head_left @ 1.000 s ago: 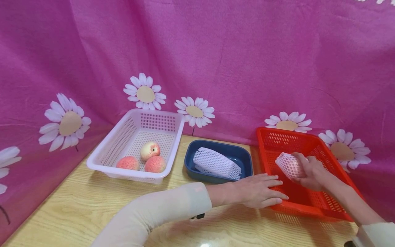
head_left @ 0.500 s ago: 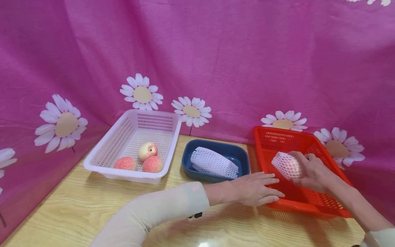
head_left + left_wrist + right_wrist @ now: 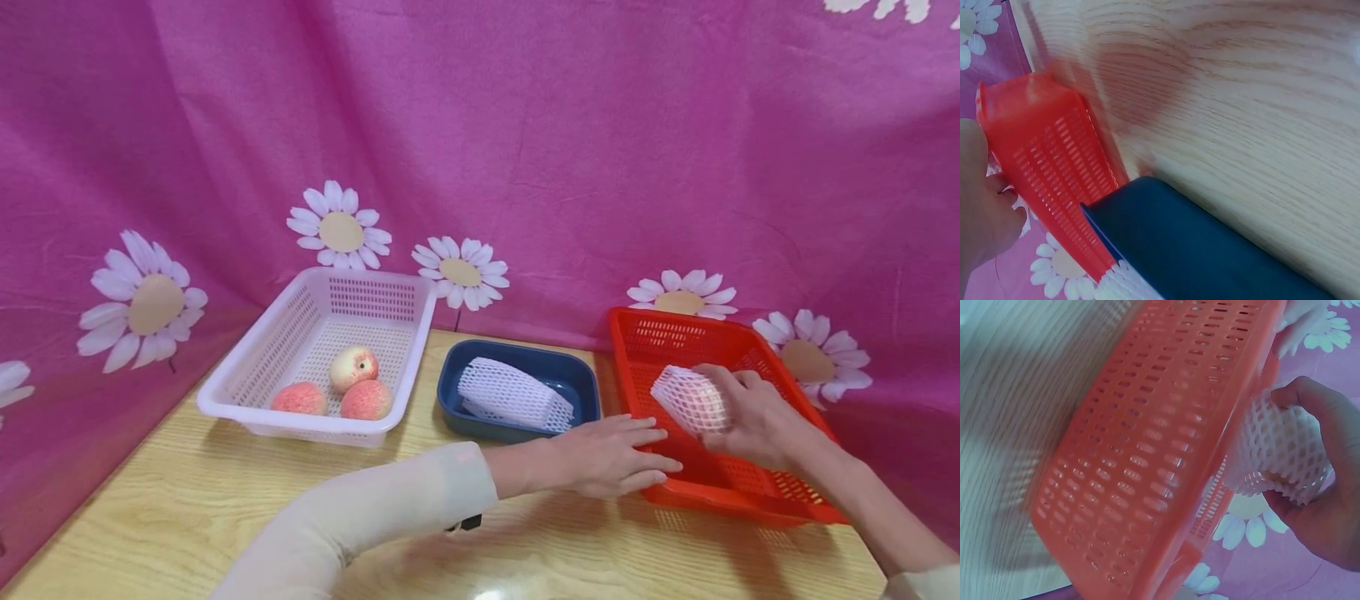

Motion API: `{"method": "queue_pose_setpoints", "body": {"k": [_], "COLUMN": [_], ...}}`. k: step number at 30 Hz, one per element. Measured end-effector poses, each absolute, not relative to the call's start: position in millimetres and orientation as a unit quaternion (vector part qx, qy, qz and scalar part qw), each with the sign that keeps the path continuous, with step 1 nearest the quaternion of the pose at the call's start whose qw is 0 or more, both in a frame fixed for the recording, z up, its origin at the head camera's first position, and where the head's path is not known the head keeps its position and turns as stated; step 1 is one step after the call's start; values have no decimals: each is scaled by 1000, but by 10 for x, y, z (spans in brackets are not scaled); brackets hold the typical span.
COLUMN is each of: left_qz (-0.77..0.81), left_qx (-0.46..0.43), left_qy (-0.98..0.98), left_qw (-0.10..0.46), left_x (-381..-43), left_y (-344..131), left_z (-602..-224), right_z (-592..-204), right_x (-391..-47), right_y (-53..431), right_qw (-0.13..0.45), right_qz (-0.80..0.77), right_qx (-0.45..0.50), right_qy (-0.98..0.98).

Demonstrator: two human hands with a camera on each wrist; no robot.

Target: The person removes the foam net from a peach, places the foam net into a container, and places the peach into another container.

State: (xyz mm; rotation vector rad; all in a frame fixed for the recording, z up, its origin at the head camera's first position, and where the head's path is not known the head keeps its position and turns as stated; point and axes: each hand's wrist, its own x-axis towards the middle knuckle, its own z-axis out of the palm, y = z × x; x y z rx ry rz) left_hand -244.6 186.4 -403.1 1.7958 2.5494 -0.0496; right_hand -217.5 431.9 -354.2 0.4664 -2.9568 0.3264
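Note:
In the head view my right hand (image 3: 750, 421) grips a peach in a white foam net sleeve (image 3: 690, 402) over the red basket (image 3: 742, 502). The right wrist view shows the netted peach (image 3: 1282, 447) between thumb and fingers, close to the basket's rim; whether it touches the basket floor cannot be seen. My left hand (image 3: 611, 457) has its fingers straight and spread at the basket's left rim, near the front corner. It holds nothing. Left of it, a dark blue tray (image 3: 480, 427) contains flattened white foam net sleeves (image 3: 506, 392).
A white slotted basket (image 3: 420, 350) stands at the left, with three bare peaches inside, one of them pale (image 3: 354, 369). All containers are on a wooden table (image 3: 247, 517). A purple cloth with daisies (image 3: 525, 150) hangs right behind them.
The head view has shifted slightly, so everything appears a little further left. Both hands keep almost the same place at the red basket, the right still gripping the netted peach.

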Motion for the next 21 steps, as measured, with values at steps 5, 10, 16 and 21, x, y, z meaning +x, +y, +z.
{"method": "queue_pose_setpoints", "body": {"k": [5, 10, 16, 21], "left_qz": [2, 26, 56, 78], "left_qx": [569, 569, 580, 579], "left_qy": [822, 820, 805, 797], "left_qw": [-8, -50, -111, -154], "left_x": [-2474, -2519, -2581, -2637], "left_y": [1759, 1644, 1508, 1375], "left_z": [-3988, -3942, -3894, -3878], "right_z": [-3528, -3501, -3455, -3418], "right_x": [-2177, -2191, -2227, -2286], "right_y": [4246, 4142, 3988, 3864], "right_qw": [65, 82, 79, 94], "right_qz": [114, 118, 124, 115], "right_qx": [153, 173, 188, 207], "right_qy": [-980, -974, -971, -967]}}
